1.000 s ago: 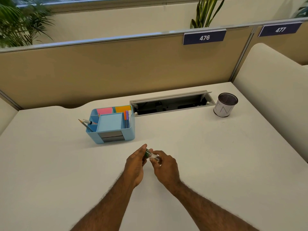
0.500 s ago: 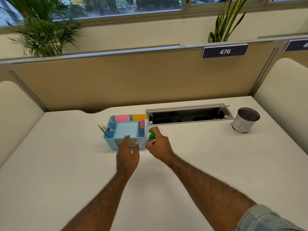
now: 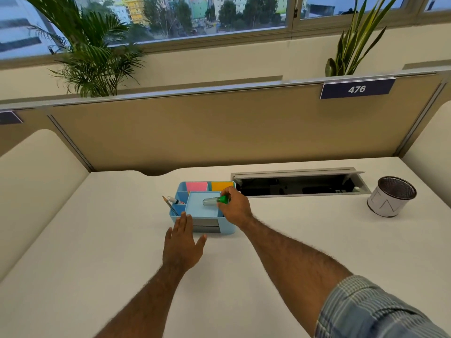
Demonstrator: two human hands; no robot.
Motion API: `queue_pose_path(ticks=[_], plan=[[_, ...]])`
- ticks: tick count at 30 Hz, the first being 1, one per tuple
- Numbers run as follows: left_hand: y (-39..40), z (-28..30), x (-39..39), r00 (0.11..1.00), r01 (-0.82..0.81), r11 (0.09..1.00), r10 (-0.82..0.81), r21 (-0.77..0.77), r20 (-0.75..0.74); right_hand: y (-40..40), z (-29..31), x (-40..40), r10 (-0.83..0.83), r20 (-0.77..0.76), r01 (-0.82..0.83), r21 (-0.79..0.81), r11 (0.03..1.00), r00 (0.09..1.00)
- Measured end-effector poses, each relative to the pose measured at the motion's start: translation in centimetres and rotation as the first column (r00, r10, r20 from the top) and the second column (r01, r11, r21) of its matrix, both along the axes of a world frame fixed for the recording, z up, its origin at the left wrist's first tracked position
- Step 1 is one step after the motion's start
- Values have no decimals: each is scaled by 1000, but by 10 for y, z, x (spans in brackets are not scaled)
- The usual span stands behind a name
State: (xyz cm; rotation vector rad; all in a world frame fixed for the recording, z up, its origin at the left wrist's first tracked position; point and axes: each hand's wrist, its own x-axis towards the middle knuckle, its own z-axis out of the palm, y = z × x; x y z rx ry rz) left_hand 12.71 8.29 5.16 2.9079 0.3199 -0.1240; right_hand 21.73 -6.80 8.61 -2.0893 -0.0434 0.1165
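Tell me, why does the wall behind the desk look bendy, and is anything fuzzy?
In the head view the wide lens bows the divider and its top rail. Daylight from the window is soft, so shadows on the desk stay faint. The clear tube in the right hand looks slightly smeared, and the sleeve in the corner is soft too.
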Motion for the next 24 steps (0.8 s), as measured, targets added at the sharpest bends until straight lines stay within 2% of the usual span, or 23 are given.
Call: queue_pose_path(ticks=[9,24], plan=[[-1,-4,1,1000,-18,999,18,-29,-6,9,-6,8,25,94,-10,-160,987,995],[1,7,4,999,-19,998,16,-55,-50,-7,1,-2,78,88,-55,-242,969,993]])
